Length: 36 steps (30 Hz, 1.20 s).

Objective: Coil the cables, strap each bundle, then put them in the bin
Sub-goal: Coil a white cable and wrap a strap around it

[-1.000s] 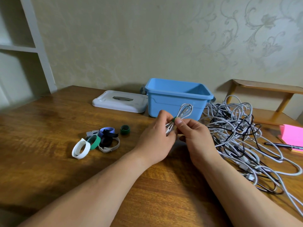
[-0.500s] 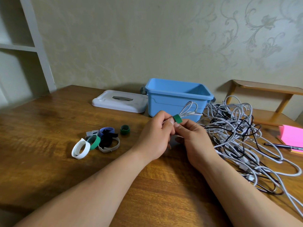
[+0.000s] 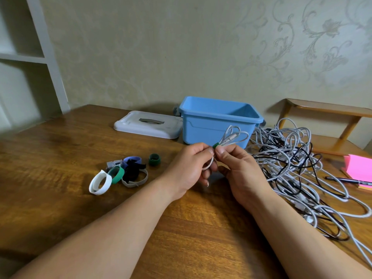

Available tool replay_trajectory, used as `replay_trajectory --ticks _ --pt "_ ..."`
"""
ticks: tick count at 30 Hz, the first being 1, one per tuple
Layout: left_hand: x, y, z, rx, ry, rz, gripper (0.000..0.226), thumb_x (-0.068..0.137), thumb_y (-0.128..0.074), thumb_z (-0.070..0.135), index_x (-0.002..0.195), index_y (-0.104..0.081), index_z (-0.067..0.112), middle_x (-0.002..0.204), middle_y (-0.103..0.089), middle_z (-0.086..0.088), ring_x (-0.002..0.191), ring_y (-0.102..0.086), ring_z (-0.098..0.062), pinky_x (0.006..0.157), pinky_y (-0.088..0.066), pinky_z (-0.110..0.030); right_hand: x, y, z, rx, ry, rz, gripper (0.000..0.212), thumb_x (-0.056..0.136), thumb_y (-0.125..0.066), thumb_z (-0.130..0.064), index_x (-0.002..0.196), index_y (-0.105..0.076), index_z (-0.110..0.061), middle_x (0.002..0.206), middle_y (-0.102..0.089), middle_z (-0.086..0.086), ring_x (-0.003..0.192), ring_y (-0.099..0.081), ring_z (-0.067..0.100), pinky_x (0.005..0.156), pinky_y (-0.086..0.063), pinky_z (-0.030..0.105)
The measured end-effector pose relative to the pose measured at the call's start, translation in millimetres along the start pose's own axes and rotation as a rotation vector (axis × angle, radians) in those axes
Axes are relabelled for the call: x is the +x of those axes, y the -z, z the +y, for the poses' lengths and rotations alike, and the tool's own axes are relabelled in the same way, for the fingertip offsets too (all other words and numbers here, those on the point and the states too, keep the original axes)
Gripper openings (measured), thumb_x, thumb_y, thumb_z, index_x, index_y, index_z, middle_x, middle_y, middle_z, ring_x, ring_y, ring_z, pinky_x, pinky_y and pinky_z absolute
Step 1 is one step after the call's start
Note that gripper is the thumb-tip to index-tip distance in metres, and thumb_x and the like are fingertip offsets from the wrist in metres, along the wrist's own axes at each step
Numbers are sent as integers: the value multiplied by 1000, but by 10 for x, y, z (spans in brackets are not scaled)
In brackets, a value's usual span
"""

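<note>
We've got the small white cable bundle [image 3: 234,137] up off the wooden table [image 3: 60,158], loops fanned out in front of the open blue plastic bin [image 3: 213,125], not in it yet. A dark green fabric strap [image 3: 216,146] sits round its neck. Our left hand [image 3: 187,168] pinches the bundle just below the strap w/ thumb and forefinger, other fingers curled under. Our right hand [image 3: 239,170] pinches at the strap itself, thumb on top.

Risks, as we judge them: the strap end may not be pressed down fully, so if we let go too soon it could peel open and the loops spring apart. The tail of cable poking out under our left hand could slip free and undo the coil. On the way to the bin the loops could snag the tangled pile of white and black cables [image 3: 302,162] just right of it.

Vs half a sec ago: the loops stand a bit higher and spread wider, and the hands have barely shifted. The loose coloured straps [image 3: 120,174] and the white bin lid [image 3: 147,124] haven't moved.
</note>
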<state>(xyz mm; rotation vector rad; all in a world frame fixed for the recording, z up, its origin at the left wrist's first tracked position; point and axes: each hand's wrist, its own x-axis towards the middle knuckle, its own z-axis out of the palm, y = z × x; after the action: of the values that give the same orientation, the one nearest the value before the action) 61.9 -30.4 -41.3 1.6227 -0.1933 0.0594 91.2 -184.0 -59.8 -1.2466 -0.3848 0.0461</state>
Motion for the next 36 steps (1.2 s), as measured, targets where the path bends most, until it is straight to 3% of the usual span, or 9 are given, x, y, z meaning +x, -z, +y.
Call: replay_trajectory --ticks 5,9,12,15,17,20,23,28,36 --pt "-7 -36 0 58 17 -13 29 112 -52 31 114 -71 9 96 -69 -22 73 -60 -19 59 -58 -34 -11 -15 -26 57 -14 128 18 95 -71 -16 92 -59 -3 70 -64 19 57 -63 32 56 -55 37" --pt "14 -33 -34 17 37 -31 28 114 -48 24 120 -65 2 77 -55 -1 59 -48 -12 52 -47 -29 -17 3 -18 39 -69 65 26 95 -78 -29 96 -65 -7 82 -63 27 73 -62 44 78 -45 60" --pt "28 22 -33 108 26 -11 25 113 -49 28 110 -70 13 71 -54 5 54 -44 -8 51 -36 -28 -6 6 -58 -9 -101 95 13 97 -73 -31 97 -72 -18 85 -69 10 82 -68 27 84 -44 46" --pt "20 85 -49 539 -89 10 23 112 -50 34 100 -69 30 75 -63 9 62 -55 -2 59 -42 -29 17 81 -118 13 -102 191 21 97 -75 -27 116 -68 -23 93 -71 2 86 -69 17 77 -51 36" --pt "34 130 -93 721 -148 35 19 112 -50 35 105 -67 35 87 -65 9 78 -61 -5 66 -50 -31 0 149 -140 -382 13 247 27 94 -80 -27 118 -69 -32 101 -72 0 93 -71 20 81 -58 40" --pt "80 187 -149 879 -246 107 19 110 -55 31 120 -70 35 110 -66 12 104 -58 -10 86 -55 -35 -12 207 -208 -1200 224 197 25 89 -82 -36 113 -74 -36 113 -63 -7 110 -60 18 96 -51 40" --pt "124 187 -187 950 -276 107 22 108 -58 26 125 -71 32 118 -67 9 114 -56 -16 96 -54 -42 36 60 -313 -1652 234 43 23 95 -72 -45 117 -74 -39 115 -65 -12 113 -57 19 95 -44 43" --pt "165 206 -238 843 -161 198 55 106 -63 27 156 -44 35 158 -41 6 142 -46 -25 118 -45 -48 290 -14 -233 -1788 228 55 20 97 -66 -41 114 -73 -33 111 -71 -7 109 -61 25 91 -42 42" --pt "142 187 -255 897 -107 178 44 106 -60 33 148 -47 37 151 -38 6 136 -47 -25 112 -49 -44 493 18 12 -1973 135 133 29 99 -55 -33 120 -74 -29 112 -70 -2 115 -56 28 96 -35 44"
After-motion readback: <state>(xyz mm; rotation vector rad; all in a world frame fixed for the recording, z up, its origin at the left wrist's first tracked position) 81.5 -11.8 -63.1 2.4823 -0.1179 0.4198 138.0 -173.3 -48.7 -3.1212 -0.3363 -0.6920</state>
